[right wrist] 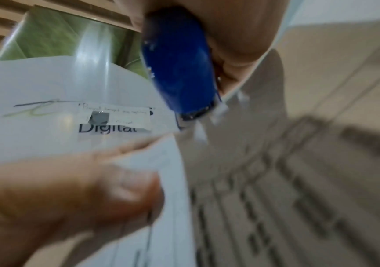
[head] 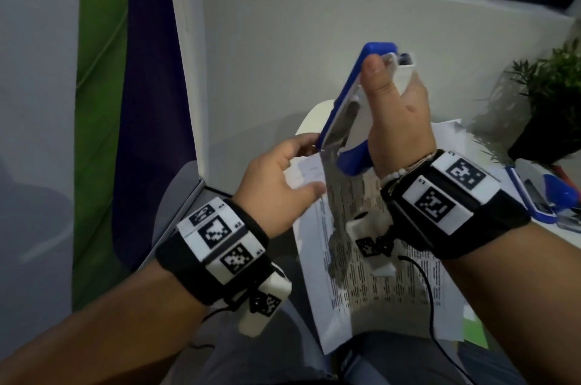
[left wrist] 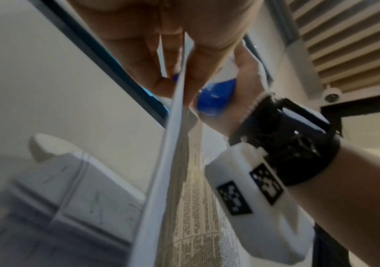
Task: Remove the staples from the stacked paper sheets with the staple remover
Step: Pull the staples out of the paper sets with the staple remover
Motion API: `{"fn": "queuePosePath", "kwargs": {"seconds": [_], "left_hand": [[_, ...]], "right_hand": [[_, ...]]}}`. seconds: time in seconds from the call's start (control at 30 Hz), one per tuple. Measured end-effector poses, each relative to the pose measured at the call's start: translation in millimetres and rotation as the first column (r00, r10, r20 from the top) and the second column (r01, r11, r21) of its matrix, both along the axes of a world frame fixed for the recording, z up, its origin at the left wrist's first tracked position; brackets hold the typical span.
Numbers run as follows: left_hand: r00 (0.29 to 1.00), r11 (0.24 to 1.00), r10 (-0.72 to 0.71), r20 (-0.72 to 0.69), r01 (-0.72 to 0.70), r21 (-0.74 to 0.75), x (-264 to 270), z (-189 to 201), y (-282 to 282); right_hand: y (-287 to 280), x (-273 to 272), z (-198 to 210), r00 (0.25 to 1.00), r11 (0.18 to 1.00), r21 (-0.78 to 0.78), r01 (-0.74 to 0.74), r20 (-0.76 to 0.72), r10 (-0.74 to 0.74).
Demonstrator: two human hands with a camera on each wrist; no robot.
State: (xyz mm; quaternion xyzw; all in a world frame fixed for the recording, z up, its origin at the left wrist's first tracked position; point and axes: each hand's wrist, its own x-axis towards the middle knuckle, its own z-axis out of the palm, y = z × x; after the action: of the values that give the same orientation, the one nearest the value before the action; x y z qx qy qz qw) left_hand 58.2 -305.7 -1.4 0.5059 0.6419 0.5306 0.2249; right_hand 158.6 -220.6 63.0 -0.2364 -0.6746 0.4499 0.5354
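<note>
Now | right hand [head: 402,126] fingers clamped on blue-white staple remover [head: 344,101] (upright) | left hand [head: 276,183] fingers pinch printed paper sheets [head: 355,284]

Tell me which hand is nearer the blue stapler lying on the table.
Right. The right hand, gripping the raised staple remover, is up and left of the stapler; the left hand, holding the paper sheets, is farther left.
</note>
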Motion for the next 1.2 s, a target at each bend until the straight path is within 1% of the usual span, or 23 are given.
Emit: {"fn": "queuePosePath", "kwargs": {"seconds": [0.07,0.1,0.17,0.2,0.23,0.27,0.37,0.43,0.47,0.53,0.63,0.7,0.8,0.93,1.0,1.03,1.07,1.13,1.2], "left_hand": [[0.988,0.996,0.085,0.131,-0.083,-0.022,-9,-5,4],[0.966,0.989,0.148,0.212,-0.142,-0.039,-13,-6,6],[0.899,0.966,0.258,0.353,-0.247,-0.077,-18,-8,10],[0.86,0.952,0.301,0.413,-0.294,-0.081,-21,-9,12],[0.822,0.937,0.337,0.46,-0.341,-0.077,-24,-10,13],[0.795,0.92,0.368,0.483,-0.386,-0.066,-25,-11,14],[0.786,0.88,0.443,0.432,-0.474,-0.039,-28,-15,16],[0.776,0.854,0.48,0.41,-0.52,-0.016,-28,-16,17],[0.769,0.84,0.497,0.402,-0.543,-0.001,-28,-15,17],[0.754,0.817,0.52,0.402,-0.576,0.023,-31,-13,17],[0.696,0.794,0.521,0.494,-0.607,0.017,-41,-12,18],[0.621,0.778,0.521,0.586,-0.627,-0.028,-48,-11,19],[0.475,0.774,0.49,0.732,-0.623,-0.113,-60,-9,21],[0.367,0.77,0.483,0.795,-0.611,-0.186,-78,-10,21],[0.333,0.778,0.452,0.828,-0.601,-0.184,-80,-10,21],[0.329,0.781,0.438,0.837,-0.599,-0.173,-81,-10,22],[0.338,0.78,0.441,0.831,-0.603,-0.169,-82,-11,21],[0.376,0.766,0.471,0.798,-0.623,-0.159,-85,-15,20],[0.369,0.76,0.474,0.8,-0.631,-0.159,-77,-13,20]], "right_hand": [[3,8,4,0.993,0.992,0.052,0.119,-0.009,-0.119],[7,13,6,0.984,0.98,0.088,0.176,-0.051,-0.172],[12,24,9,0.962,0.966,0.09,0.241,-0.157,-0.225],[14,29,10,0.955,0.962,0.084,0.259,-0.169,-0.242],[17,35,7,0.952,0.955,0.091,0.283,-0.144,-0.269],[18,38,6,0.952,0.948,0.098,0.302,-0.082,-0.294],[29,47,-14,0.929,0.939,0.063,0.338,0.14,-0.344],[35,53,-32,0.883,0.931,0.077,0.356,0.298,-0.363],[36,55,-39,0.859,0.925,0.081,0.37,0.349,-0.374],[38,59,-49,0.845,0.924,0.058,0.378,0.387,-0.37],[41,60,-57,0.852,0.931,0.05,0.361,0.389,-0.351],[42,59,-56,0.867,0.936,0.039,0.35,0.365,-0.34],[41,57,-50,0.888,0.945,0.011,0.327,0.338,-0.311],[39,54,-43,0.888,0.951,0.059,0.303,0.346,-0.304],[40,52,-40,0.888,0.955,0.061,0.29,0.354,-0.292],[41,51,-40,0.89,0.958,0.062,0.28,0.357,-0.283],[41,49,-39,0.891,0.961,0.06,0.271,0.361,-0.274],[42,47,-40,0.892,0.964,0.06,0.259,0.369,-0.262],[43,44,-43,0.884,0.964,0.054,0.259,0.389,-0.259]]}}
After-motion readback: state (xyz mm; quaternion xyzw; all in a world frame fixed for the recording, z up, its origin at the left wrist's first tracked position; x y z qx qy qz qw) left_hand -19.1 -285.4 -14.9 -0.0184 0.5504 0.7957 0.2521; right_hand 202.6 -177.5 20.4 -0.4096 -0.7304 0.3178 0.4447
